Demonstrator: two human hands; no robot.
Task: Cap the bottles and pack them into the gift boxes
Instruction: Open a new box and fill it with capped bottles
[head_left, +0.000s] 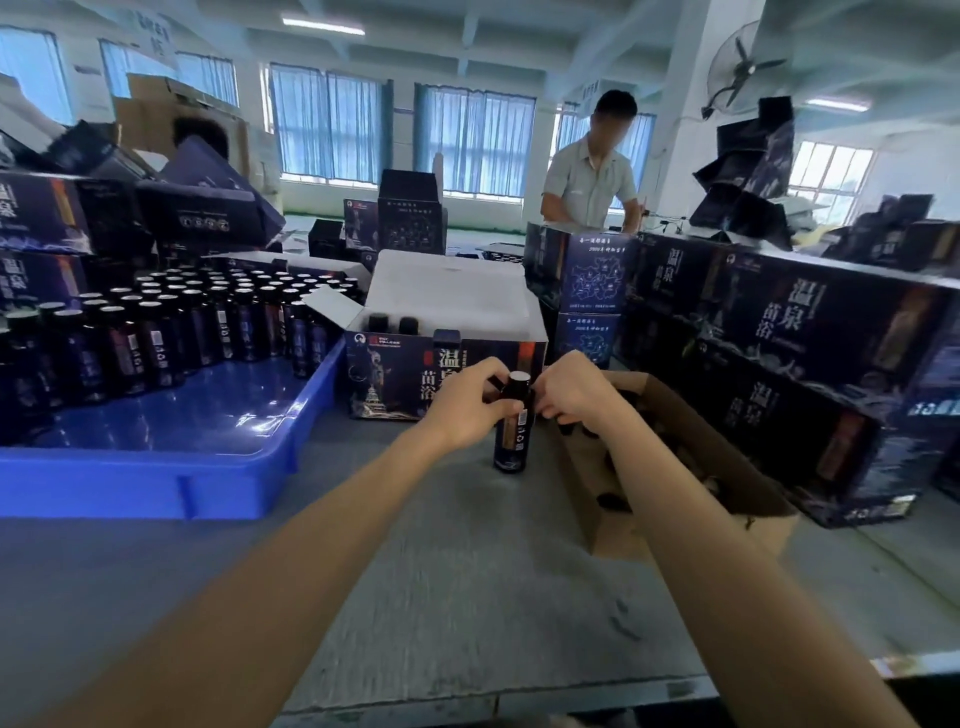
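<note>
I've got L hand (467, 402) curled round bottle (511, 441), upright on bench (467, 582); R hand (569, 395) pinches its neck. Open box (387, 376) just behind.

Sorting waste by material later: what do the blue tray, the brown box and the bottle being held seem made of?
Blue tray: glossy moulded plastic, judging by its reflections. Brown box: plain matt cardboard, with raw folded flaps. Bottle: dark and shiny with a printed label; glass or plastic, cannot tell.

Dark bottle (511, 431) upright, gift box (395, 374) open
The labelled bottle stood on the worktop (467, 571); the box behind held two capped bottles (393, 323).
</note>
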